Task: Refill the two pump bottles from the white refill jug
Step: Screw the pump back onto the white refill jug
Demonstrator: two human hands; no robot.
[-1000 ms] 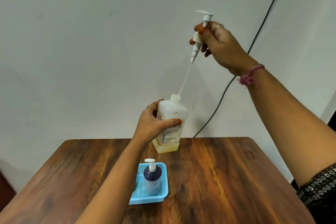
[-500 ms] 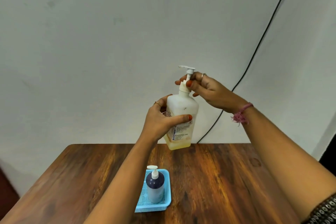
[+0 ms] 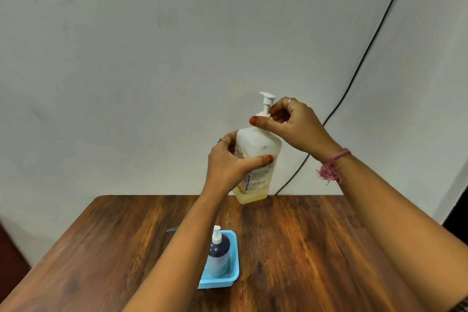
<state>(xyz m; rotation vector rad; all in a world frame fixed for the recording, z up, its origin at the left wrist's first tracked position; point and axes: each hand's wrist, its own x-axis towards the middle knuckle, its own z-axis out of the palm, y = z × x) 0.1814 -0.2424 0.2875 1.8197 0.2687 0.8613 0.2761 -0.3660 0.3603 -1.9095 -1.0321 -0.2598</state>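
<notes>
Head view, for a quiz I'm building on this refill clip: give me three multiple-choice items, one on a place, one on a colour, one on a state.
1. Where does the dark pump bottle stand?
A. In the blue basket on the wooden table
B. On the bare table by the wall
C. In the right hand

2. What colour is the liquid low in the white bottle?
A. Blue
B. Pale yellow
C. Red

3. How is the white bottle held?
A. Lying flat on the table
B. Standing alone, untouched
C. Lifted off the table, left hand around its body, right hand at the pump collar

Answers:
1 A, the basket's rim surrounds the bottle's base.
2 B, a yellowish band shows at the bottom.
3 C, the base hangs above the table's far edge, with both hands on the bottle.
</notes>
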